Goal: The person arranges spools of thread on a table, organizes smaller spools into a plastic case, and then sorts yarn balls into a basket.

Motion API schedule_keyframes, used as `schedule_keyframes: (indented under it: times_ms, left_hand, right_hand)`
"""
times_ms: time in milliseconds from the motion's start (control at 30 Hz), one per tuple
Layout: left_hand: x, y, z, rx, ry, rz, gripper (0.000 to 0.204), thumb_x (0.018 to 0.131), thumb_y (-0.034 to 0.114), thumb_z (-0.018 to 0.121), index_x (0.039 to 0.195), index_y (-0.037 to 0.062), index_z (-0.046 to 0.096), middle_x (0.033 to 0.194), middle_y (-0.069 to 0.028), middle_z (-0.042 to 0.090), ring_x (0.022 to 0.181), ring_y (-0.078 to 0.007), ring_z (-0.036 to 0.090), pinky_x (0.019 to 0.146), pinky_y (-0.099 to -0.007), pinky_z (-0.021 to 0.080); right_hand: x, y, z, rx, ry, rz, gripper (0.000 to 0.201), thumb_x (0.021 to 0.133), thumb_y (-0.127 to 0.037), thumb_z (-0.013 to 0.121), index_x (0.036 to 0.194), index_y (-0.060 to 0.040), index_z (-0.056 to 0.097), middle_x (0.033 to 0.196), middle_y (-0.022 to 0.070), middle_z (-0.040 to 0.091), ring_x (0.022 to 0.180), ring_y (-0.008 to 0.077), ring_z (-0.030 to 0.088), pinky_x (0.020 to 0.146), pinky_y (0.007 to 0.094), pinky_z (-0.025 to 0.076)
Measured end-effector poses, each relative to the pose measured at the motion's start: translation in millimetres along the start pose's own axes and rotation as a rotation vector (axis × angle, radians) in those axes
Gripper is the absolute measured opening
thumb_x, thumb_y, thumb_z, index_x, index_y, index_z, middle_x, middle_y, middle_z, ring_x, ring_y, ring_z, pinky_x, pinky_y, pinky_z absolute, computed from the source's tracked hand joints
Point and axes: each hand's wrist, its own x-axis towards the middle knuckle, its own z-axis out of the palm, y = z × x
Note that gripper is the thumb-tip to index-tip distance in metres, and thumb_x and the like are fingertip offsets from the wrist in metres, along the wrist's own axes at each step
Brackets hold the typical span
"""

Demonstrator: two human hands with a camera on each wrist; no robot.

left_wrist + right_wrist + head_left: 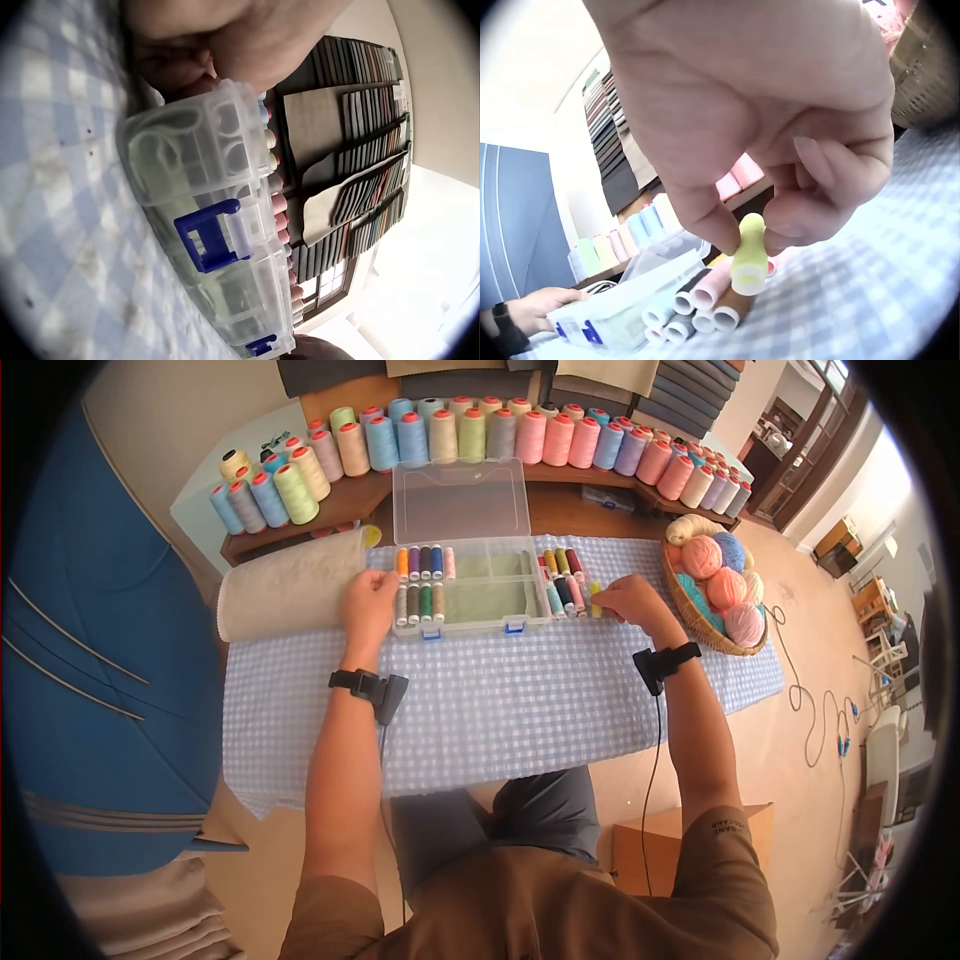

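A clear plastic box (470,628) with blue latches (214,236) stands open-lidded on the checked cloth. Several thread spools (425,605) stand in its left compartments, with one pink spool beside them; green lining shows in the others. At the box's left end, my left hand (372,605) grips the edge, its fingers curled there in the left wrist view. My right hand (640,605) pinches a yellow-green spool (750,259) between thumb and fingers, to the right of the box. Beside it, loose spools (705,292) lie grouped against the box's right end.
A wicker basket (700,615) of yarn balls stands right of my right hand. A rolled beige cloth (290,590) lies at the left. Behind the box, rows of large thread cones (440,438) line a curved wooden shelf. Cables hang from both wrists.
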Motion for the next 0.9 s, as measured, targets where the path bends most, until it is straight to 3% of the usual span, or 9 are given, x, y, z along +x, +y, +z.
schedule_keyframes:
  times_ms: [233, 433, 533, 633, 700, 733, 767, 867, 900]
  left_hand:
    - [-1, 0, 0, -0.017, -0.002, 0.011, 0.033, 0.095, 0.029, 0.070, 0.097, -0.0033, 0.071, 0.083, -0.0094, 0.074, 0.073, -0.0169, 0.068, 0.070, -0.0328, 0.053]
    - [-2, 2, -1, -0.002, 0.001, 0.024, 0.034, 0.094, 0.030, 0.070, 0.098, -0.0038, 0.072, 0.086, -0.0116, 0.075, 0.075, -0.0194, 0.069, 0.072, -0.0343, 0.053]
    - [-3, 4, -1, 0.004, 0.004, 0.007, 0.034, 0.094, 0.030, 0.070, 0.098, -0.0038, 0.072, 0.088, -0.0122, 0.076, 0.077, -0.0205, 0.070, 0.073, -0.0350, 0.054]
    - [-3, 3, -1, 0.017, 0.004, 0.011, 0.034, 0.094, 0.030, 0.070, 0.099, -0.0037, 0.072, 0.089, -0.0125, 0.076, 0.079, -0.0207, 0.071, 0.075, -0.0352, 0.054]
    - [-1, 1, 0, 0.021, -0.001, 0.018, 0.034, 0.094, 0.030, 0.070, 0.100, -0.0037, 0.072, 0.089, -0.0127, 0.076, 0.080, -0.0208, 0.071, 0.075, -0.0352, 0.054]
    - [0, -1, 0, 0.024, -0.004, 0.019, 0.034, 0.094, 0.030, 0.070, 0.100, -0.0036, 0.072, 0.089, -0.0127, 0.076, 0.080, -0.0210, 0.071, 0.076, -0.0352, 0.054]
    - [0, -3, -1, 0.028, -0.007, 0.021, 0.034, 0.094, 0.030, 0.070, 0.100, -0.0035, 0.072, 0.089, -0.0128, 0.076, 0.081, -0.0211, 0.071, 0.076, -0.0352, 0.054]
    - [-1, -2, 0, -0.014, 0.006, 0.028, 0.034, 0.094, 0.030, 0.071, 0.100, -0.0035, 0.072, 0.089, -0.0128, 0.076, 0.081, -0.0218, 0.071, 0.076, -0.0355, 0.054]
    - [-2, 0, 1, -0.011, 0.000, 0.025, 0.034, 0.094, 0.030, 0.071, 0.100, -0.0035, 0.071, 0.089, -0.0127, 0.075, 0.080, -0.0217, 0.071, 0.076, -0.0355, 0.054]
  right_hand:
    - [5, -5, 15, 0.019, 0.040, -0.009, 0.038, 0.080, -0.035, 0.075, 0.074, 0.0030, 0.073, 0.067, 0.0112, 0.069, 0.060, 0.0196, 0.067, 0.061, 0.0326, 0.054]
    - [-7, -11, 15, -0.066, 0.172, -0.026, 0.039, 0.082, -0.038, 0.074, 0.086, 0.0012, 0.076, 0.073, 0.0119, 0.072, 0.065, 0.0207, 0.070, 0.064, 0.0338, 0.054]
    - [-24, -35, 14, -0.128, 0.350, -0.287, 0.031, 0.088, -0.030, 0.073, 0.090, 0.0009, 0.073, 0.077, 0.0096, 0.072, 0.070, 0.0181, 0.069, 0.068, 0.0326, 0.054]
    - [-73, -91, 1, 0.372, -0.007, -0.441, 0.018, 0.091, -0.018, 0.072, 0.092, 0.0004, 0.070, 0.079, 0.0062, 0.070, 0.073, 0.0154, 0.066, 0.069, 0.0305, 0.053]
    - [-131, -129, -14, 0.400, -0.186, -0.764, 0.008, 0.090, -0.008, 0.071, 0.093, -0.0012, 0.067, 0.080, 0.0046, 0.068, 0.073, 0.0132, 0.064, 0.067, 0.0288, 0.052]
    - [-159, -143, -28, 0.374, -0.337, -0.983, 0.012, 0.087, -0.010, 0.075, 0.092, -0.0010, 0.068, 0.086, 0.0065, 0.070, 0.074, 0.0145, 0.065, 0.067, 0.0302, 0.052]
    - [-184, -157, -37, 0.593, -0.618, -1.066, 0.010, 0.086, -0.008, 0.075, 0.088, -0.0007, 0.068, 0.086, 0.0072, 0.070, 0.073, 0.0162, 0.066, 0.066, 0.0314, 0.052]
    - [-231, -178, -29, 0.945, -0.699, -1.491, 0.010, 0.086, -0.010, 0.071, 0.079, -0.0039, 0.067, 0.078, 0.0091, 0.068, 0.070, 0.0233, 0.068, 0.062, 0.0343, 0.053]
    - [-237, -184, -30, 0.921, -0.683, -1.587, 0.011, 0.088, -0.010, 0.068, 0.078, -0.0041, 0.066, 0.079, 0.0089, 0.067, 0.071, 0.0224, 0.067, 0.062, 0.0330, 0.052]
